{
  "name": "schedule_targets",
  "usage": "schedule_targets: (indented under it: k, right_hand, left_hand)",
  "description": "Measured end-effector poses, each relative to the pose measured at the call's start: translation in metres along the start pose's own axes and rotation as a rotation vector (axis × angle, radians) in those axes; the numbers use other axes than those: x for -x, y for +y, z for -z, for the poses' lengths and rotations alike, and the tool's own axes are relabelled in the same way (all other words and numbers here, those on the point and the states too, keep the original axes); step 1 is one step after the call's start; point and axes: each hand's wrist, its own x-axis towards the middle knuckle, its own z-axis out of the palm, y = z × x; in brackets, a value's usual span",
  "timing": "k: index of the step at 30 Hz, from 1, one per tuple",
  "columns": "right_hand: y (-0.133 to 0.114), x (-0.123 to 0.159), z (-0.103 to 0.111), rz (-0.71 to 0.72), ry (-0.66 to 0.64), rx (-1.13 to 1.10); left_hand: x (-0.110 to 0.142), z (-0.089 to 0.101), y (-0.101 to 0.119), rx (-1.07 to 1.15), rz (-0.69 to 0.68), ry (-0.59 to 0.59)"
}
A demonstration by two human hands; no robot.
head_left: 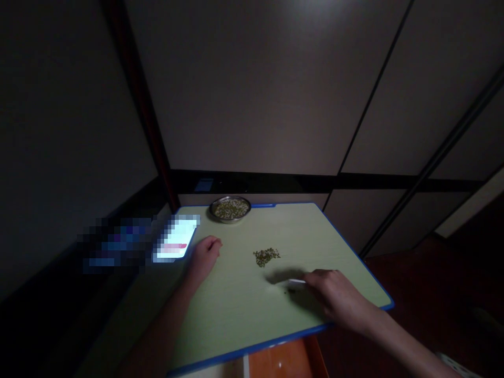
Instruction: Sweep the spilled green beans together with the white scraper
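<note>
My right hand (331, 291) grips a slim white utensil (297, 282) over the right side of the pale green tabletop (236, 320). Its far end is too dim and blurred to name its kind. Beyond its tip lies a small loose pile of green beans (265, 256), like mung beans. A few dark specks (290, 291) sit just under the utensil. Curled closed, my left hand (205, 254) rests on the table left of the pile, with nothing seen in it. A round metal dish (230, 220) at the back edge holds green and whitish grains.
A lit phone (176, 239), its screen pixelated, lies beside my left hand. Blue trim (356, 252) edges the table. Large cabinet panels (252, 105) stand right behind it. Below the front edge shows an orange surface (279, 362). The room is dim.
</note>
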Motion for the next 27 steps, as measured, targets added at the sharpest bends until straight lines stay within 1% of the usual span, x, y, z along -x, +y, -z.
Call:
schedule_targets:
  k: [3,6,9,11,14,17,23,25,27]
  right_hand:
    - [0.008,-0.001,0.009,-0.099,0.007,0.006]
    - [0.024,-0.003,0.013,-0.195,0.041,-0.066]
    - [0.046,-0.007,0.008,-0.236,0.092,-0.217]
    - [0.06,-0.01,0.002,-0.256,0.104,-0.307]
    - [0.07,-0.014,-0.007,-0.28,0.097,-0.406]
    - [0.069,-0.017,-0.012,-0.253,0.084,-0.467]
    - [0.057,-0.031,-0.014,-0.174,0.052,-0.489]
    - [0.056,-0.037,-0.014,-0.147,0.032,-0.502]
    - [0.056,-0.044,-0.015,-0.121,0.011,-0.521]
  left_hand:
    - [0.0,0.0,-0.001,0.0,0.0,-0.003]
    - [0.0,0.001,-0.002,0.009,-0.007,-0.008]
    - [0.0,0.001,-0.001,0.022,-0.008,-0.007]
    - [0.001,0.001,0.001,0.032,0.003,-0.005]
    - [0.001,0.001,0.003,0.052,0.021,-0.006]
    - [0.001,0.001,0.003,0.072,0.032,-0.007]
    - [0.003,0.002,0.005,0.087,0.032,-0.002]
    - [0.005,0.005,0.009,0.105,0.023,0.034]
    - [0.008,0.009,0.013,0.138,0.007,0.109]
